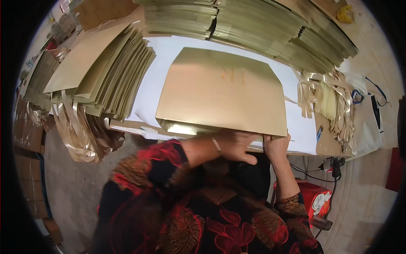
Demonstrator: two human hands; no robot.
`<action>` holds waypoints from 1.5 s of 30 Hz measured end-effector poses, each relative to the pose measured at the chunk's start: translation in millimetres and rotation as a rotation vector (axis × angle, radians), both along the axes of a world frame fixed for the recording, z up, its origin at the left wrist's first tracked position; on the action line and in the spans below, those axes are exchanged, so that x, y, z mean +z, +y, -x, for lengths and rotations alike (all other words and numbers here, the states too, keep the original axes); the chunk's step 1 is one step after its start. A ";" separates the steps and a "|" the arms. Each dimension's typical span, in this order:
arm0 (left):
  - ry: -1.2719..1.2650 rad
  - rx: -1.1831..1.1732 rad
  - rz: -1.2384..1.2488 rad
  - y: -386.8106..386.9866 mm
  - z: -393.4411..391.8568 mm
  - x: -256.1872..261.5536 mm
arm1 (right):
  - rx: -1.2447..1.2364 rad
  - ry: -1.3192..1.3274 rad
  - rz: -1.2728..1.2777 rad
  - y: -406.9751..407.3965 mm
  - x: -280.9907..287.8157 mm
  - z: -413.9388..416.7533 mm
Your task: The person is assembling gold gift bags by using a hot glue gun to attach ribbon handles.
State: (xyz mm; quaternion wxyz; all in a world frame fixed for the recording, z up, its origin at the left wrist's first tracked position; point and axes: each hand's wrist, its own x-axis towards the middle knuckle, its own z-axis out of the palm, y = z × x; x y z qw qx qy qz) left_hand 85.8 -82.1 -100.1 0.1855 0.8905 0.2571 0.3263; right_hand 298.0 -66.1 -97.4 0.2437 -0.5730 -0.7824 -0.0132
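Note:
A gold paper bag (222,92) lies in front of me on white sheets, its near edge lifted slightly so that a dark gap shows beneath. My right hand (276,144) grips the bag's near right corner, with some fingers hidden under it. Just below the near edge, my left hand (236,147) is blurred, its thumb spread away from the fingers and nothing seen in it. Whether the left fingertips touch the bag is unclear. On the left stands a leaning stack of similar gold bags (120,73) with satin ribbon handles (76,133) hanging over the table edge.
Tall piles of flat gold bags (253,25) line the table's far side. Loose ribbons (342,108) hang at the right, near a small blue tool (319,133). A white bag (364,127) is beyond. Below right are a power socket (331,166) with cables and a red stool (312,193).

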 end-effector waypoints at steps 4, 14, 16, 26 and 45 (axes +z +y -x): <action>0.523 0.152 0.527 -27.1 76.2 49.0 | -0.036 -0.002 -0.048 -9.1 -5.1 -9.6; 0.969 0.461 0.198 -68.4 171.3 76.8 | -0.011 -0.137 0.212 -10.3 35.8 22.3; 0.907 0.485 0.187 -53.6 180.9 87.3 | 0.186 -0.188 0.358 -8.2 65.0 15.8; -0.988 0.528 0.919 -30.5 39.8 57.9 | 0.104 0.106 -0.073 147.5 19.4 -11.3; -0.220 0.604 0.627 -39.7 118.6 256.9 | 0.102 0.825 0.910 -16.3 97.5 -28.3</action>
